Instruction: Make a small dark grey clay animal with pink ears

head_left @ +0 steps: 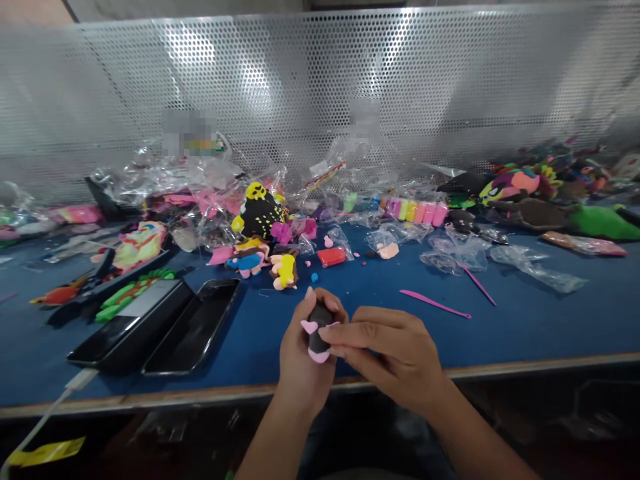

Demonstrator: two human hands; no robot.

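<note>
My left hand [306,363] is wrapped around a small black clay figure [321,319] with pale pink pieces on it. One pink piece sits on its left side, and a pink band lies along its lower end. The thumb and forefinger of my right hand [395,350] are closed against the figure's front right side. Whether a small bit of clay lies between those fingertips, I cannot make out. Both hands are over the front edge of the blue table [360,387]. Just beyond them lie a blue clay ball [315,277] and a red clay block [331,257].
Two pink modelling tools [435,303] [477,285] lie to the right. On the left are a black phone [195,327] and a dark device [130,327] with a white cable [55,403]. Clay figures [260,213] and plastic bags [455,250] crowd the back, before a perforated metal screen [320,73].
</note>
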